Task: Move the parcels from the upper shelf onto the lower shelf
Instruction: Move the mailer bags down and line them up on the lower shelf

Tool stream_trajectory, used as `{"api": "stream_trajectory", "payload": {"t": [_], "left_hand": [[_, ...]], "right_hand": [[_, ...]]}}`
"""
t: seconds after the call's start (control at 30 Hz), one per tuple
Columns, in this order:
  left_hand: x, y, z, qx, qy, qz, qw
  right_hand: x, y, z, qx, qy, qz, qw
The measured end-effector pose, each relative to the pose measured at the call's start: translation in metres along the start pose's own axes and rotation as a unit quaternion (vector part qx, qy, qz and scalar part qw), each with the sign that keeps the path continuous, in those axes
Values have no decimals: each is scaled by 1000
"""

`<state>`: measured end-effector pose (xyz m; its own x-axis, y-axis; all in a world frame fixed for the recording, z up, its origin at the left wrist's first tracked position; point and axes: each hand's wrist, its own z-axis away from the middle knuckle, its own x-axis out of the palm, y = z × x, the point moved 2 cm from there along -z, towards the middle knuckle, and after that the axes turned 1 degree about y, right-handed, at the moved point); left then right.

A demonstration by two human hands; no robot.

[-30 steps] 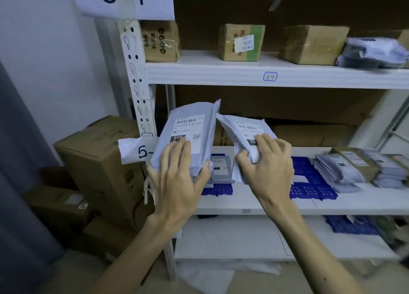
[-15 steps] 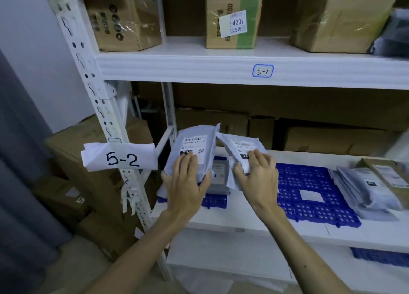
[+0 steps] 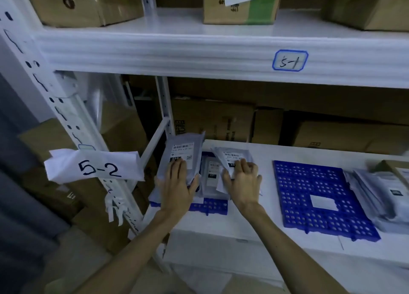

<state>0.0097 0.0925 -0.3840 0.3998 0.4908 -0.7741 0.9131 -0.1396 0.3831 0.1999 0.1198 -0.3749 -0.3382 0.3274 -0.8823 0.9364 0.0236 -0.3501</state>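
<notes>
We reckon both light, floppy, slick (poly film): left hand (image 3: 177, 188) clasps grey mailer (image 3: 182, 150) low down, right hand (image 3: 244, 181) pinches white mailer (image 3: 235, 156) at its edge.

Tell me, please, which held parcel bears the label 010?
The grey parcel in the left hand; the white parcel in the right hand reads 23 instead.

A paper tag (image 3: 95, 167) hangs left of a blue perforated mat (image 3: 298, 183)
</notes>
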Motion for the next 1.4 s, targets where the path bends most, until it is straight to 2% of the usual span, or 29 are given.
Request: {"api": "stream_trajectory", "payload": {"t": [0.27, 0.4, 0.6, 0.67, 0.77, 1.03, 1.4], "left_hand": [[53, -64, -27, -17, -83, -7, 996], [71, -85, -33, -19, -88, 8, 996], [84, -107, -29, -35, -95, -48, 994], [89, -110, -24, -32, -111, -75, 990], [99, -117, -18, -17, -136, -66, 988], [108, -131, -4, -3, -172, -63, 983], [109, -139, -1, -11, -185, -36, 982]], "right_hand": [[63, -17, -26, 34, -40, 48, 997], [86, -25, -36, 45, -58, 68, 995], [114, -33, -37, 39, -74, 78, 993], [120, -35, -36, 33, -88, 77, 993], [128, -33, -33, 36, -152, 76, 985], [138, -25, -27, 40, -195, 91, 976], [140, -20, -41, 47, -195, 78, 977]]}}
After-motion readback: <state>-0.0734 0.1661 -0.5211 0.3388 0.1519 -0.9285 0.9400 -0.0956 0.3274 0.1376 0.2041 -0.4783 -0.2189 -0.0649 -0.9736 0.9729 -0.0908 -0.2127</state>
